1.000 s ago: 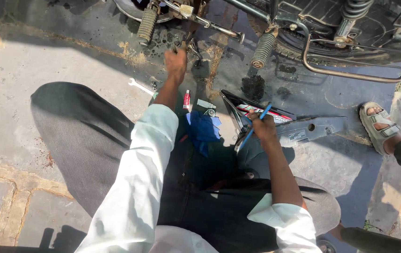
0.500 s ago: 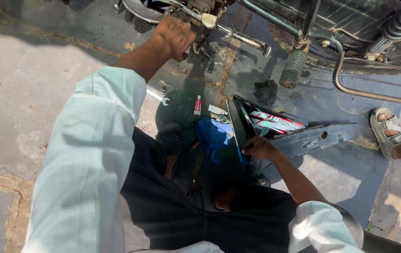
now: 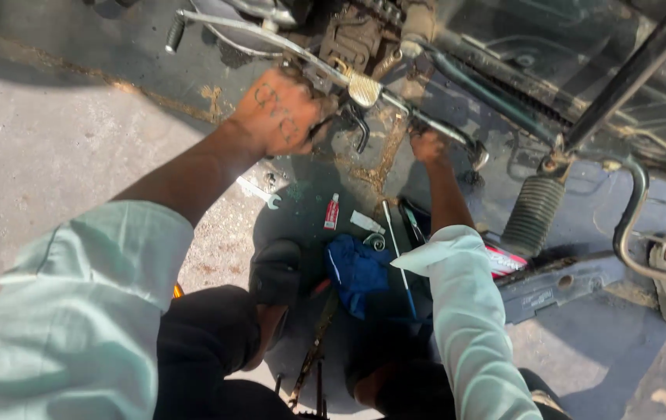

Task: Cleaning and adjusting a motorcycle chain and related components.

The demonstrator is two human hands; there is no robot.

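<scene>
your left hand [image 3: 282, 117] is up against the motorcycle's underside, fingers curled around a part beside the chrome foot pedal [image 3: 364, 89]. your right hand [image 3: 428, 145] has its fingers closed on the metal rod [image 3: 442, 132] just past that pedal. down on the pavement [image 3: 68, 148] lie a wrench [image 3: 259, 192], a small red tube [image 3: 333, 211] and a blue cloth [image 3: 356, 272] near your knees.
</scene>
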